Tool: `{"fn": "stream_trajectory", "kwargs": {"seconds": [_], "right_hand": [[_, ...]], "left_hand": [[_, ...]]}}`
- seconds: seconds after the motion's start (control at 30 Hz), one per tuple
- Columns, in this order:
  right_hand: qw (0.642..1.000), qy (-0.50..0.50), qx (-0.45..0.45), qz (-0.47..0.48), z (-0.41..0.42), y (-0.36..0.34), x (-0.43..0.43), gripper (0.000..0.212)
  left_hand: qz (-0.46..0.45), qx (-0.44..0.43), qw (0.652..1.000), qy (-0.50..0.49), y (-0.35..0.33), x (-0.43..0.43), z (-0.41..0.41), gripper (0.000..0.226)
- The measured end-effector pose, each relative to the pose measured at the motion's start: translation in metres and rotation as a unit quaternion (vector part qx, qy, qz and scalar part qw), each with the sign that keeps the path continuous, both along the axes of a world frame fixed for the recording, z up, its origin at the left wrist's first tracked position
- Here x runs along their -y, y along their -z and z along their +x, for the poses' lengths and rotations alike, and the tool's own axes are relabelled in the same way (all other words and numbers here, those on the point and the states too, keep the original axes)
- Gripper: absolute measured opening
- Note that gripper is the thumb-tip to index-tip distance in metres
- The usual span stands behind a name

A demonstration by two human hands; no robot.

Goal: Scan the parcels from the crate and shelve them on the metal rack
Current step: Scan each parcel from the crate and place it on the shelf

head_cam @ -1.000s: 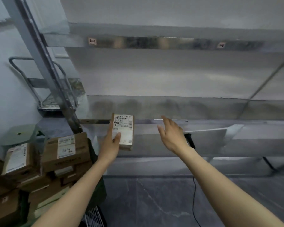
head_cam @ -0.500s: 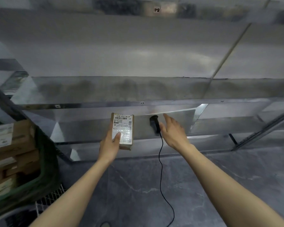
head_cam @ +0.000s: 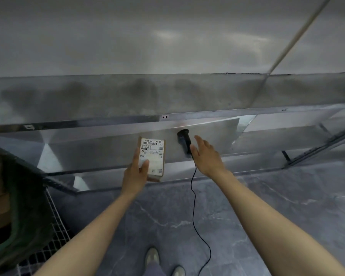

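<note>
Metal rack [head_cam: 84, 140], parcel [head_cam: 153, 154] in left hand [head_cam: 134, 177], right hand [head_cam: 206, 157] beside scanner [head_cam: 184, 139]

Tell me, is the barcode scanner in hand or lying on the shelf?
On the shelf. The barcode scanner lies on the metal rack; the right hand beside it has straight fingers, not gripping.

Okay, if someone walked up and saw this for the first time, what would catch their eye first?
Dead centre, the left hand holds a small brown parcel upright, its white barcode label facing the camera. Just right of it, the right hand is open beside a black scanner lying on the low shelf of the metal rack, its cable trailing down to the floor.
</note>
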State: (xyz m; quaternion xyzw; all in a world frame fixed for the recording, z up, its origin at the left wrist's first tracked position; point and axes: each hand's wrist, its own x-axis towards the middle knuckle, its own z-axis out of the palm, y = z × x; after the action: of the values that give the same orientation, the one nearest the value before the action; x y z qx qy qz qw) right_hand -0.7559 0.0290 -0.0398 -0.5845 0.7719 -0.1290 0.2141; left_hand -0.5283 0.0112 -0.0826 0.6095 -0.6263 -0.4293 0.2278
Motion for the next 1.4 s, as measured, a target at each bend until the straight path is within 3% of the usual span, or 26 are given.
{"fn": "stream_trajectory", "kwargs": {"seconds": [0.3, 0.77, 1.07, 1.4], "right_hand": [[0.999, -0.024, 0.013, 0.024, -0.046, 0.112, 0.090, 0.049], [0.998, 0.013, 0.061, 0.024, -0.103, 0.270, 0.213, 0.048], [0.993, 0.031, 0.107, 0.024, -0.104, 0.312, 0.246, 0.061], [0.977, 0.090, 0.190, 0.018, -0.101, 0.320, 0.260, 0.063]], "left_hand": [[0.007, -0.070, 0.996, -0.052, 0.091, 0.071, -0.046, 0.054], [-0.078, -0.103, 0.988, -0.088, 0.226, 0.151, -0.102, 0.051], [-0.072, -0.168, 0.976, -0.117, 0.247, 0.178, -0.113, 0.057], [-0.064, -0.118, 0.984, -0.120, 0.247, 0.185, -0.106, 0.057]]}}
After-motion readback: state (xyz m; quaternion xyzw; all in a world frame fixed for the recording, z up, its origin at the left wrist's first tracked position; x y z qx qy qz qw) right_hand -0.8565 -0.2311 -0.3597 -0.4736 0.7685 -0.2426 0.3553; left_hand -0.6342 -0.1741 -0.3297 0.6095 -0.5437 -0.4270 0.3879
